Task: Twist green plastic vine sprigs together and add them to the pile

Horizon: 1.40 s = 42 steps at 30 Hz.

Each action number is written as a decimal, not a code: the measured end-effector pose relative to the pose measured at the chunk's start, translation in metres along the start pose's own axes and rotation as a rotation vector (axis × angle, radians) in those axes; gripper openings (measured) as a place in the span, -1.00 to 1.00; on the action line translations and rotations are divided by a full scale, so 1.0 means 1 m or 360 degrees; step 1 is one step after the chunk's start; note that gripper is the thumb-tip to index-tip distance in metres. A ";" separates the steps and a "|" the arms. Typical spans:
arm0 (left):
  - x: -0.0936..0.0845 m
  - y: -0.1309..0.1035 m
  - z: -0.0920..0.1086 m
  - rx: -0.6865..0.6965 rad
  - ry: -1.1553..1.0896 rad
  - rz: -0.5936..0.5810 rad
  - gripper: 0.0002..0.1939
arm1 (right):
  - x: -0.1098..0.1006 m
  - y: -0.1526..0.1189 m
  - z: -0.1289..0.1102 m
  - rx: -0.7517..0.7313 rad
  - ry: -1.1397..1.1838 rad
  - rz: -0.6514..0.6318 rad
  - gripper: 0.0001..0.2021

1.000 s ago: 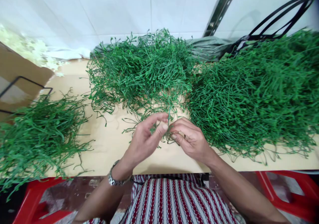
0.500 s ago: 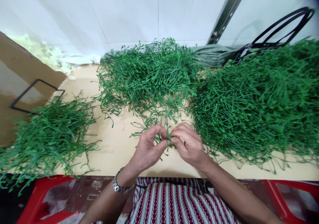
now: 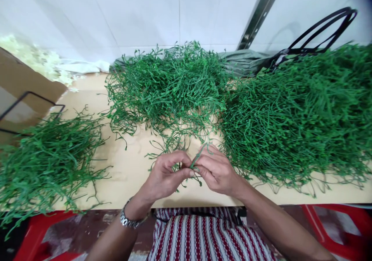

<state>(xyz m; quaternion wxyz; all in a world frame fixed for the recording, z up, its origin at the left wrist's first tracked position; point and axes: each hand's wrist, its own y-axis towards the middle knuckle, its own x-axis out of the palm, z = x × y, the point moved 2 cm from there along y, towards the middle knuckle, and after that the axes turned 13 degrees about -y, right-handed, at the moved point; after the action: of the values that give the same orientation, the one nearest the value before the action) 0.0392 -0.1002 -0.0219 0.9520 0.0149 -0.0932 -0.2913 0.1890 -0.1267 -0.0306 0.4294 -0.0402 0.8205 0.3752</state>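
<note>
Fingers (image 3: 176,158) pinching green stem (image 3: 199,155), pile (image 3: 168,84) beyond

I note bright, diffuse light; faint shadow on the white tiled wall (image 3: 157,13) beside black looped handles (image 3: 350,15); the rightmost wiry green stem pile (image 3: 299,121) blurs outward.

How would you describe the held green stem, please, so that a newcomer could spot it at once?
Start at the pale table, inside its front edge, beyond the striped clothing. There the left hand and right hand meet. The green stem slants up from between them, set apart by being held while the piles lie loose.
</note>
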 end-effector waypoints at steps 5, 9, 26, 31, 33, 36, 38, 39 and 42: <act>-0.003 0.001 0.002 -0.0176 -0.0023 -0.0174 -0.85 | -0.008 0.009 0.005 -0.0213 0.0269 -0.0386 -0.76; -0.002 0.001 -0.002 -0.0362 -0.0114 -0.0219 -0.82 | -0.010 0.016 0.006 -0.0308 0.0501 -0.0534 -0.74; -0.003 -0.002 -0.017 -0.0641 -0.0110 -0.0458 -0.84 | -0.005 0.015 0.011 -0.0353 0.0850 -0.0899 -0.78; -0.009 0.001 -0.016 -0.0670 -0.0040 -0.0501 -0.86 | -0.003 0.016 0.012 -0.0365 0.0754 -0.1141 -0.73; -0.013 0.002 -0.013 -0.0629 -0.0016 -0.0454 -0.83 | -0.004 0.015 0.014 -0.0390 0.0712 -0.1235 -0.74; -0.018 0.004 -0.006 -0.0514 0.0085 -0.0360 -0.83 | -0.011 0.016 0.021 -0.0291 0.0613 -0.1030 -0.77; -0.017 0.004 -0.004 -0.0436 0.0195 -0.0348 -0.84 | -0.018 0.019 0.026 -0.0085 0.0507 -0.0724 -0.79; -0.016 0.004 -0.004 -0.0398 0.0254 -0.0349 -0.84 | -0.021 0.021 0.027 0.0012 0.0453 -0.0588 -0.80; -0.011 0.003 -0.003 -0.0238 0.0415 -0.0302 -0.83 | -0.020 0.020 0.023 0.0113 0.0284 -0.0348 -0.78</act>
<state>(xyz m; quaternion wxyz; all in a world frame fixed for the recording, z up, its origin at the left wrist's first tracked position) 0.0325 -0.0912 -0.0268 0.9226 -0.0095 0.0547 -0.3816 0.2089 -0.1022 -0.0124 0.3943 -0.1472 0.8588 0.2920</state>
